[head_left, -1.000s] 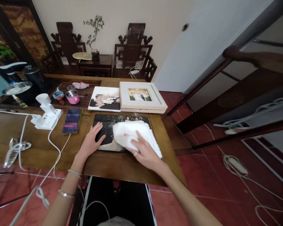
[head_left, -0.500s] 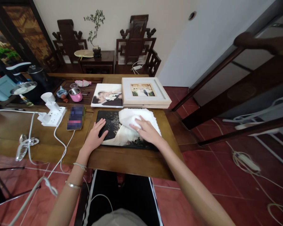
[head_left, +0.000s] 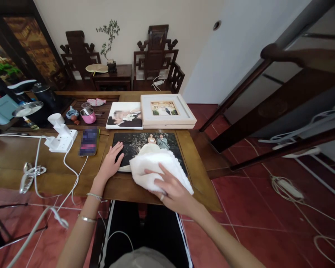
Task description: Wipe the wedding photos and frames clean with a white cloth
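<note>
A dark photo panel (head_left: 134, 143) showing a couple in wedding clothes lies flat on the wooden table (head_left: 195, 156). My left hand (head_left: 112, 160) rests on its left edge, fingers stretched out, holding nothing. My right hand (head_left: 171, 188) grips a bunched white cloth (head_left: 150, 163) over the panel's front part, near the table's front edge. The cloth hides the lower middle of the picture. Just behind the panel lie a smaller photo panel (head_left: 124, 115) and a cream picture frame (head_left: 167, 121) stacked on another flat piece.
Left of the panel are a phone (head_left: 88, 141), a white power strip (head_left: 63, 140) with cables, and a clear hair claw (head_left: 29, 176). A pink cup (head_left: 88, 115) stands on the dark tray behind. A wooden chair (head_left: 240, 93) is at the right.
My right hand has drawn the white cloth down toward the front edge, uncovering the couple at the top of the picture. My left hand stays on the panel's left edge.
</note>
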Available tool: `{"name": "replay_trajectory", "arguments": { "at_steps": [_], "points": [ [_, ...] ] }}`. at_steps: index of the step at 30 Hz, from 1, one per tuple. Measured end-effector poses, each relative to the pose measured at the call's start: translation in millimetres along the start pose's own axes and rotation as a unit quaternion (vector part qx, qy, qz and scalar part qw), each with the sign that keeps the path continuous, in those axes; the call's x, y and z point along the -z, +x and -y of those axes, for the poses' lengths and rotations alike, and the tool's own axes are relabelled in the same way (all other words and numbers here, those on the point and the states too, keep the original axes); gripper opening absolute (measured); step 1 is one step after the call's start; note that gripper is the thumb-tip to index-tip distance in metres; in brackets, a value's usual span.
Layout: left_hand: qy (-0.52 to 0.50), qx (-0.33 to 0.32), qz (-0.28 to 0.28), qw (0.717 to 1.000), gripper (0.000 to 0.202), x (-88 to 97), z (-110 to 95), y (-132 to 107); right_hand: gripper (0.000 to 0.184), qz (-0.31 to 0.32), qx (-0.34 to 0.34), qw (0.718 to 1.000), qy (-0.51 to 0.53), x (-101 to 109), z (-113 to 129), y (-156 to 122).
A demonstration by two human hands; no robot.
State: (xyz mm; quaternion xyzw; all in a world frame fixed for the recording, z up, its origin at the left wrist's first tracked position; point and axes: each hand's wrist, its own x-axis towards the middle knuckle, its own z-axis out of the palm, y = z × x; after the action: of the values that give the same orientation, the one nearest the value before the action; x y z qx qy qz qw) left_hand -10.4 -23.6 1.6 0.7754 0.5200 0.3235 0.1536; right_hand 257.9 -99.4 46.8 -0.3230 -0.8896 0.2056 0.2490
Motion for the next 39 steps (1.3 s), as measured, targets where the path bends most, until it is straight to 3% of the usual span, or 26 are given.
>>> {"name": "replay_trajectory", "arguments": {
  "at_steps": [2, 5, 11, 15, 18, 25, 29, 32, 36, 39],
  "points": [
    [0.001, 0.0, 0.004, 1.0, 0.041, 0.0, 0.1, 0.1, 0.017, 0.005, -0.003, 1.0, -0.002, 4.2, -0.1, -4.7],
    [0.001, -0.001, 0.007, 1.0, 0.042, -0.2, 0.5, 0.1, 0.019, -0.008, -0.065, 0.997, -0.047, 9.6, -17.2, 8.0],
    [0.001, -0.003, 0.006, 1.0, 0.042, -0.6, 2.1, -0.4, 0.02, -0.037, -0.112, 0.99, -0.076, 9.9, -73.8, 82.6],
    [0.007, -0.001, 0.013, 1.0, 0.043, 0.0, 1.5, -0.6, 0.017, -0.049, -0.115, 0.988, -0.088, 4.0, -83.4, 115.4],
    [0.01, 0.003, 0.017, 1.0, 0.043, 0.6, 0.3, -0.7, 0.015, -0.03, -0.096, 0.991, -0.086, -0.3, -66.9, 105.7],
    [0.015, 0.009, 0.028, 0.999, 0.044, 1.1, -0.9, -0.8, 0.015, 0.033, -0.055, 0.997, -0.034, 2.7, 1.2, 25.7],
    [0.022, 0.011, 0.036, 0.999, 0.044, 1.6, -1.2, -0.8, 0.016, 0.063, -0.087, 0.994, -0.019, 10.6, 2.1, 18.8],
    [0.019, 0.007, 0.033, 0.999, 0.044, 1.7, -0.4, -1.1, 0.016, 0.053, -0.112, 0.992, -0.039, 14.5, -23.0, 44.3],
    [0.016, 0.003, 0.031, 0.999, 0.044, 1.1, 1.8, -1.7, 0.017, 0.033, -0.119, 0.992, -0.038, 16.9, -60.2, 99.2],
    [0.015, 0.004, 0.03, 0.999, 0.043, 0.6, 2.8, -1.9, 0.022, 0.017, -0.124, 0.991, -0.038, 16.8, -73.0, 133.0]
  ]
}}
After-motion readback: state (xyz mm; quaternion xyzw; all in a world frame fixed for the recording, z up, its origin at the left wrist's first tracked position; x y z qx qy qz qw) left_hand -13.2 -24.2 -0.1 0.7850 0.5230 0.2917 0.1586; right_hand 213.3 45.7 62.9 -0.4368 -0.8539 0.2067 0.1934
